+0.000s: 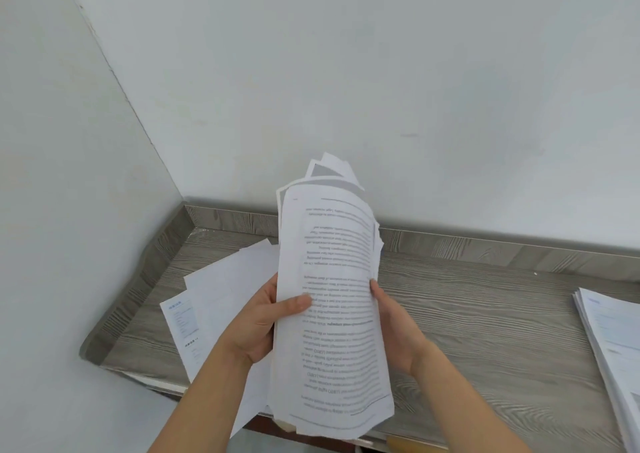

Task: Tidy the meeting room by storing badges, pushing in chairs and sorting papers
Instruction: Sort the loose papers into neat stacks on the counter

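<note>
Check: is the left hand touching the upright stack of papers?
Touching. The head view shows the thumb of the left hand lying across the front page of the stack of papers, with no gap.

No text is reading clearly: print on the paper stack (332,314) is showing upside down and blurred; blue headings on the loose sheets (180,317) likewise.

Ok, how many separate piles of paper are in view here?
3. One bundle held by the left hand and right hand; loose sheets on the counter's left end; a stack at its right edge, partly cropped. More may hide behind the bundle.
</note>
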Demonstrator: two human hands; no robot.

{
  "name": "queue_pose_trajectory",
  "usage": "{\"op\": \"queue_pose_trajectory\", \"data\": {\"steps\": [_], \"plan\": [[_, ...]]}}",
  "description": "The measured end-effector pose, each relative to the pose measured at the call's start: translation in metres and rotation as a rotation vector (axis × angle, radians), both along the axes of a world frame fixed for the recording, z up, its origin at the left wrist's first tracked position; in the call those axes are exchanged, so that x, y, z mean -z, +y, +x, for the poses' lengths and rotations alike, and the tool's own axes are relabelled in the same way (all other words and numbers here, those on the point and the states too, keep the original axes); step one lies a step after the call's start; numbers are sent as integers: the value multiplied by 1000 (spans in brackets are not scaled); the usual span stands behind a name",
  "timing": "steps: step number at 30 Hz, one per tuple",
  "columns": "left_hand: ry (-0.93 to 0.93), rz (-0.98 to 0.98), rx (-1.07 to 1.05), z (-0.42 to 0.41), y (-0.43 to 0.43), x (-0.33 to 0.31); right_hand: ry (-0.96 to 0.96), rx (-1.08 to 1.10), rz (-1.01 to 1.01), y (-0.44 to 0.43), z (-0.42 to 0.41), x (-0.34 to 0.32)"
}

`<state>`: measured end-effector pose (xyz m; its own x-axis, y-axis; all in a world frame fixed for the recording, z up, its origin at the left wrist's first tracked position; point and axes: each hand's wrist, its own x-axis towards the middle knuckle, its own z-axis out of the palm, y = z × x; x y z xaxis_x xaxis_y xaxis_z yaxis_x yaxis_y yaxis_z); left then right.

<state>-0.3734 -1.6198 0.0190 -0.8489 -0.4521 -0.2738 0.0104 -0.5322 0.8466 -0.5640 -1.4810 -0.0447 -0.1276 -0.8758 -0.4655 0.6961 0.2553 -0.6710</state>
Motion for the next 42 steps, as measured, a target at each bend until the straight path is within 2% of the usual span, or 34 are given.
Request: {"op": "queue_pose_trajectory", "data": {"steps": [3,6,9,11,14,17,22,26,30,35,42], "plan": [[-27,-69,7,-6,1,-8,79,198,-67,5,-12,-11],[-81,-196,-88,-7,-2,-11,316,427,-116,10,-30,-40],[-123,-352,-265,-12,-9,-9,591,531,-172,15,-38,-75],[-145,-405,-350,-18,-11,-5,688,598,-219,19,-37,-85],[-167,-444,-342,-26,-5,5,781,664,-226,25,-32,-76],[-223,-463,-284,-29,4,12,788,694,-199,33,-27,-64],[-171,-418,-270,-34,17,15,786,706,-152,46,-22,-51],[-148,-362,-309,-39,24,10,826,624,-146,57,-29,-41],[-141,-387,-312,-39,26,9,722,491,-180,65,-38,-47],[-60,-393,-215,-35,34,-1,733,349,-190,70,-42,-60],[33,-439,-109,-34,32,-14,786,502,-125,72,-41,-72]]}}
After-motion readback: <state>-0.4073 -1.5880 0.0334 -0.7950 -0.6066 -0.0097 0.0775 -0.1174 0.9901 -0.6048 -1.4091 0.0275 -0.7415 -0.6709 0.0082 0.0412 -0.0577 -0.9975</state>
